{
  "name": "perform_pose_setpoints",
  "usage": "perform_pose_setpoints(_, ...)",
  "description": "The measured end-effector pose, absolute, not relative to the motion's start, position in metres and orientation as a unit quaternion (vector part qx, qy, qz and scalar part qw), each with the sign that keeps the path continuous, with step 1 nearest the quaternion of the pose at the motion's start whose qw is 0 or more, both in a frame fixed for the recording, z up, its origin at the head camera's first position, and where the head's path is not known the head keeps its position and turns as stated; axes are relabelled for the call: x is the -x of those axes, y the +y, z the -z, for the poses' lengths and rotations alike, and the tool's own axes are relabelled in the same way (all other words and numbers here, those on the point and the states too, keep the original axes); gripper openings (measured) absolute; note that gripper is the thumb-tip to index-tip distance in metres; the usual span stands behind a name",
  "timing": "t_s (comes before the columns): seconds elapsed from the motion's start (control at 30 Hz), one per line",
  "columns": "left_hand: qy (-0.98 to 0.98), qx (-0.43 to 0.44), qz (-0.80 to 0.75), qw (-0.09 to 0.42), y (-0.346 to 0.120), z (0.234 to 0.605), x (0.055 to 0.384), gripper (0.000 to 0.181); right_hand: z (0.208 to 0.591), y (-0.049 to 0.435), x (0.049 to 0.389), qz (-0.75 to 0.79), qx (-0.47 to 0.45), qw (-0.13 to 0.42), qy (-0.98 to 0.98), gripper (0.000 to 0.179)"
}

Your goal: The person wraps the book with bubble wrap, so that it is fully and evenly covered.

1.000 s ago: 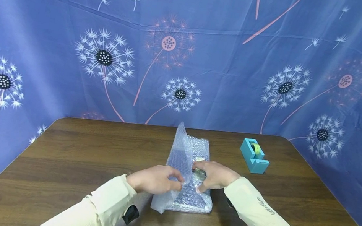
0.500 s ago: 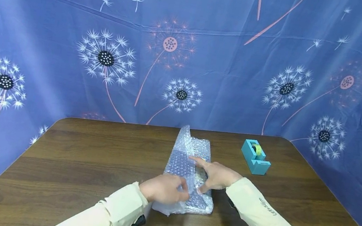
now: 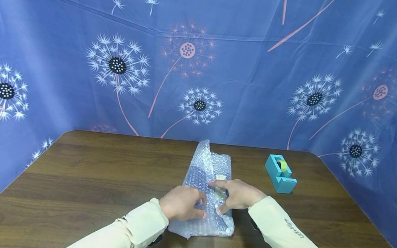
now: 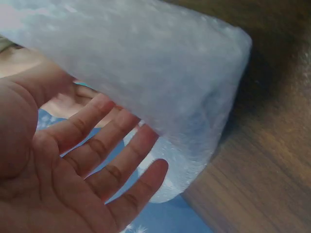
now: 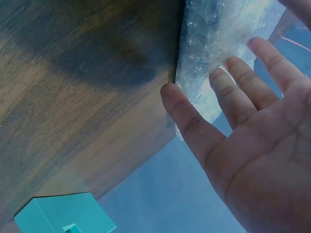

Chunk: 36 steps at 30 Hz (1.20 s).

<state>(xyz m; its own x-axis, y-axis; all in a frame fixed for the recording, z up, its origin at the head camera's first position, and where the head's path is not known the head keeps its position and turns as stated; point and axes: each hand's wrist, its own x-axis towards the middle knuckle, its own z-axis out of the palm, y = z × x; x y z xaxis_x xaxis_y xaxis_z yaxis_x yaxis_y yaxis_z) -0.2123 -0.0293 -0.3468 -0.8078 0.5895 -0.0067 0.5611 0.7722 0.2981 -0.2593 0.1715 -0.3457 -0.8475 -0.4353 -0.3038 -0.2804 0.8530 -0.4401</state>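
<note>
A flat, clear bubble-wrap bundle point(image 3: 221, 163) lies lengthwise on the wooden table. A loose bubble-wrap flap point(image 3: 197, 170) folds over its left side, the far corner sticking up. My left hand point(image 3: 182, 203) rests on the near part of this flap, and in the left wrist view its extended fingertips meet the edge of the bubble wrap point(image 4: 165, 63). Across from it, my right hand point(image 3: 239, 195) touches the bundle with spread fingers, the index near the flap's edge. Something pale shows through the wrap beside that index finger; its kind is unclear.
A turquoise tape dispenser point(image 3: 279, 175) with a yellow-green roll stands to the right, behind my right forearm. Beyond the far edge of the table point(image 3: 120, 164) hangs a blue dandelion-print cloth point(image 3: 249, 84).
The flap, upright a second ago, has come down to the right over the bundle. My left hand moved right with it; my right index finger reached out, then drew back slightly.
</note>
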Motion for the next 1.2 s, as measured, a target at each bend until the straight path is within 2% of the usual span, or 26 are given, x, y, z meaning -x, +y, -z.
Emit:
perform_pose_setpoints(0.13, 0.946, -0.298, -0.119, 0.045, -0.027, 0.353, 0.216, 0.051, 0.346, 0.171, 0.26, 0.192, 0.193, 0.201, 0.941, 0.077)
perform_pose_setpoints(0.3, 0.952, -0.289, -0.099, 0.03, -0.024, 0.359, 0.216, 0.065, 0.346, 0.171, 0.26, 0.196, 0.198, 0.204, 0.938, 0.075)
perform_pose_setpoints(0.5, 0.956, -0.261, -0.118, 0.066, -0.026, 0.359, 0.219, 0.091, 0.347, 0.171, 0.259, 0.185, 0.206, 0.206, 0.938, 0.072)
perform_pose_setpoints(0.7, 0.951, -0.279, -0.096, 0.09, -0.032, 0.359, 0.225, 0.088, 0.347, 0.174, 0.258, 0.182, 0.224, 0.207, 0.935, 0.07)
perform_pose_setpoints(0.83, 0.949, -0.28, -0.098, 0.11, -0.035, 0.356, 0.227, 0.075, 0.349, 0.177, 0.255, 0.194, 0.231, 0.207, 0.931, 0.07)
perform_pose_setpoints(0.97, 0.949, -0.285, -0.095, 0.098, -0.037, 0.356, 0.227, 0.06, 0.35, 0.177, 0.249, 0.201, 0.246, 0.207, 0.925, 0.069)
perform_pose_setpoints(1.07, 0.95, -0.296, -0.07, 0.065, -0.036, 0.357, 0.226, 0.066, 0.349, 0.176, 0.245, 0.198, 0.256, 0.203, 0.924, 0.069)
perform_pose_setpoints(1.2, 0.952, -0.303, -0.03, 0.032, -0.035, 0.36, 0.222, 0.082, 0.349, 0.174, 0.242, 0.183, 0.267, 0.196, 0.926, 0.068)
